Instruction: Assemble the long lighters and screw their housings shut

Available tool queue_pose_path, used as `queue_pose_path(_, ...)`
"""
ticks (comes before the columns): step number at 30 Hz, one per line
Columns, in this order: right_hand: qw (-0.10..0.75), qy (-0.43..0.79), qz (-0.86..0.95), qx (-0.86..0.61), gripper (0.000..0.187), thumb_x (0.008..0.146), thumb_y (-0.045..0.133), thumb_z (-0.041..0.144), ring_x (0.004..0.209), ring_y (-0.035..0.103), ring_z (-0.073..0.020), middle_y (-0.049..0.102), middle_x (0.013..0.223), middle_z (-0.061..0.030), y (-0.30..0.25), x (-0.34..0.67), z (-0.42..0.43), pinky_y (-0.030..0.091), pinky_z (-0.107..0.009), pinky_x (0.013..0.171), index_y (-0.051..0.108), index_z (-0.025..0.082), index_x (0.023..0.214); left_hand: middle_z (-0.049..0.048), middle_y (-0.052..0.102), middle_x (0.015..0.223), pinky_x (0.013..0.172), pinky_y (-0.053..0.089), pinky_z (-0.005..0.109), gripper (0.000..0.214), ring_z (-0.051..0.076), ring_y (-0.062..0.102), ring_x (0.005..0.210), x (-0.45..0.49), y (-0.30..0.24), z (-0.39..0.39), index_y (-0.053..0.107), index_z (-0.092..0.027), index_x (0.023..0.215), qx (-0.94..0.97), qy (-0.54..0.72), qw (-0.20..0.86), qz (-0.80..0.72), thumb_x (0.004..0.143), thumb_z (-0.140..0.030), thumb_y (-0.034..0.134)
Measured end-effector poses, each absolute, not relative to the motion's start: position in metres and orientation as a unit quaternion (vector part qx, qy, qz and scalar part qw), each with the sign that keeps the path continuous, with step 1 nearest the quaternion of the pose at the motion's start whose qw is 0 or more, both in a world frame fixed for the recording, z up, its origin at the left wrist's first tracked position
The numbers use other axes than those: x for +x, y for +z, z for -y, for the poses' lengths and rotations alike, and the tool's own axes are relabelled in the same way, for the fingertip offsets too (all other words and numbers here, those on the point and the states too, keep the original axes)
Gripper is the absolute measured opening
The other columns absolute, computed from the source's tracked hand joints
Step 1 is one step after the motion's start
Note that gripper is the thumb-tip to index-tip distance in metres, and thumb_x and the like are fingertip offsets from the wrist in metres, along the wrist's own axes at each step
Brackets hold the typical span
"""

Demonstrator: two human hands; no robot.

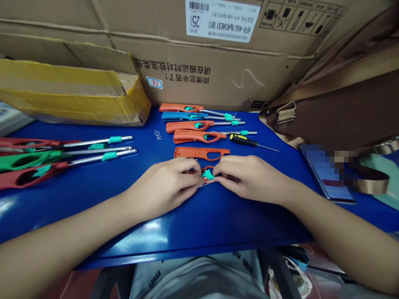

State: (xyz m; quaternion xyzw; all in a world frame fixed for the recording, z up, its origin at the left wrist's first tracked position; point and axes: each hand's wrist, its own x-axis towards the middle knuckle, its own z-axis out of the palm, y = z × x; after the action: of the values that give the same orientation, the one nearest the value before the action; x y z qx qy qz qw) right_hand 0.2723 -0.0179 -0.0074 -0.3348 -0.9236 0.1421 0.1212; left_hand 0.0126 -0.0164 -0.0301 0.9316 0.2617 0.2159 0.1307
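My left hand (171, 180) and my right hand (251, 177) meet near the middle of the blue table, fingers closed on a long-nosed gas lighter (208, 173). Its teal trigger shows between my fingertips, along with a bit of red handle and a thin metal strip; my fingers hide the rest. Just beyond lies an orange lighter handle half (202, 153). Behind it are several lighters in a row, among them an orange one (195, 136) and a blue one (179, 116), with metal tubes pointing right.
Small screws (158, 135) lie left of the row, a black-and-yellow screwdriver (243, 140) right of it. More lighters (31, 160) lie at the left. A cardboard box (174, 50) walls the back; a yellow-taped carton (93, 110), a phone (326, 178) and a brown bag (339, 108) flank it.
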Motion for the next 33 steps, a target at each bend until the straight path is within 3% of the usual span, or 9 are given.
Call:
queue_pose_path(6,0.062,0.059,0.954,-0.286,0.018,0.104,0.053,0.029,0.082,0.063,-0.0172,0.066,0.111,-0.0049,-0.009,0.273,0.021,0.043,-0.03,0.066,0.066,0.02,0.112,0.003,0.069,0.106,0.081,0.052,0.028,0.021,0.016,0.067,0.095,0.013,-0.031,0.016,0.077,-0.023,0.108,0.935,0.211,0.119,-0.259,0.104,-0.022,0.056)
queue_pose_path(19,0.101,0.013,0.951,-0.292,0.023,0.106,0.05,0.028,0.075,0.063,-0.0139,0.069,0.1,-0.0034,-0.013,0.273,0.023,0.039,-0.029,0.061,0.07,0.018,0.103,0.0042,0.07,0.104,0.083,0.055,0.028,0.017,0.017,0.068,0.094,0.013,-0.033,0.013,0.077,-0.02,0.106,0.925,0.257,0.123,-0.25,0.102,-0.02,0.061)
queue_pose_path(26,0.105,0.035,0.945,-0.309,0.021,0.104,0.055,0.025,0.072,0.065,-0.0128,0.072,0.095,-0.0016,-0.011,0.27,0.026,0.038,-0.029,0.061,0.074,0.018,0.098,0.0038,0.07,0.103,0.081,0.054,0.028,0.019,0.016,0.068,0.093,0.013,-0.033,0.014,0.077,-0.021,0.109,0.93,0.248,0.114,-0.247,0.102,-0.021,0.059)
queue_pose_path(33,0.199,0.137,0.91,-0.338,0.018,0.096,0.058,0.018,0.076,0.065,-0.0119,0.071,0.087,-0.0025,-0.003,0.273,0.021,0.042,-0.025,0.066,0.075,0.016,0.09,0.0027,0.07,0.1,0.079,0.052,0.027,0.019,0.015,0.066,0.09,0.013,-0.033,0.015,0.077,-0.021,0.101,0.931,0.241,0.114,-0.247,0.103,-0.022,0.059)
